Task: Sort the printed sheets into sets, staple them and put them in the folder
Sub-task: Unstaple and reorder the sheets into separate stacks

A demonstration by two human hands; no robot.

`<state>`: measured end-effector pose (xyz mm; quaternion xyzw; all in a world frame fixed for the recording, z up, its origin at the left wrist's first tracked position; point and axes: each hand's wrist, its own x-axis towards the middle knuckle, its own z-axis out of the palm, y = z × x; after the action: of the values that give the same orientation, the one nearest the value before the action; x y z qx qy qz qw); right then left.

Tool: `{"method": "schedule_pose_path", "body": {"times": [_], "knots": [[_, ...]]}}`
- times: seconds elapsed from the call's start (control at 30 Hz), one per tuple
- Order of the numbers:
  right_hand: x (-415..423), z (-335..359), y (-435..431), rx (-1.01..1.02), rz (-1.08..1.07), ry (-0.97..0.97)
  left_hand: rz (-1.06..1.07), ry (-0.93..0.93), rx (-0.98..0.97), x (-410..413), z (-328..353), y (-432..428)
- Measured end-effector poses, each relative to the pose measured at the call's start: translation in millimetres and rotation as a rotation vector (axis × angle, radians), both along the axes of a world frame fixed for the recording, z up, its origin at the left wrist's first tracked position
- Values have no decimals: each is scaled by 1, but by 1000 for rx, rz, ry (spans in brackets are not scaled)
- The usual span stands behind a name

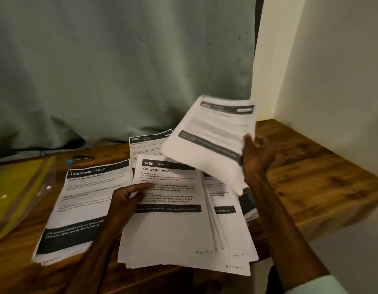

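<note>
My right hand (pixel 255 154) grips the right edge of a thick sheaf of printed sheets (pixel 209 134) and holds it tilted in the air above the table. My left hand (pixel 125 198) lies on the "Change Bed Sheets" sheet (pixel 169 221), its fingers curled at that sheet's left edge, pinching it. That sheet tops a loose fan of pages in the middle. A "Dressing Table" stack (pixel 77 209) lies to the left. A "3800" sheet (pixel 147 143) peeks out behind. The yellow folder (pixel 11 187) in its clear sleeve lies at far left. A dark stapler (pixel 83 159) sits near the curtain.
The wooden table (pixel 311 177) ends at a drop on the right side, with a cream wall (pixel 321 71) rising beside it. A grey-green curtain (pixel 120 71) hangs along the back edge. Some pages overhang the table's front edge.
</note>
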<state>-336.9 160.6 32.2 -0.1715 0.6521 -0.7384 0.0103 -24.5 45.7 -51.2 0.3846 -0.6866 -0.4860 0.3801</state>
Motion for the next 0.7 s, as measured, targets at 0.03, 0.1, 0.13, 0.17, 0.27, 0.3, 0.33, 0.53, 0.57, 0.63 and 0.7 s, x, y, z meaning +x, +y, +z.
{"method": "schedule_pose_path", "body": {"times": [0.03,0.1,0.13,0.17,0.27,0.3,0.33,0.53,0.57,0.63,0.7], "knots": [[15,-11,-4,5,27,31,21,24,36,-2,3,3],[45,-33,-5,56,107,112,74,84,136,-3,11,10],[55,-45,-6,87,162,179,88,120,187,-2,15,14],[66,-55,-5,91,230,249,87,169,229,-2,19,18],[96,-70,-3,222,395,363,27,349,490,-2,28,20],[103,-74,-5,287,424,360,15,358,540,-1,28,17],[109,-76,-5,343,444,359,0,297,524,-2,26,14],[91,-79,18,479,385,373,23,82,319,4,15,5],[79,-83,25,504,326,386,26,79,305,5,16,4],[56,-90,41,581,214,391,34,91,284,6,18,3],[37,-96,50,710,163,438,29,93,263,7,19,1]]}}
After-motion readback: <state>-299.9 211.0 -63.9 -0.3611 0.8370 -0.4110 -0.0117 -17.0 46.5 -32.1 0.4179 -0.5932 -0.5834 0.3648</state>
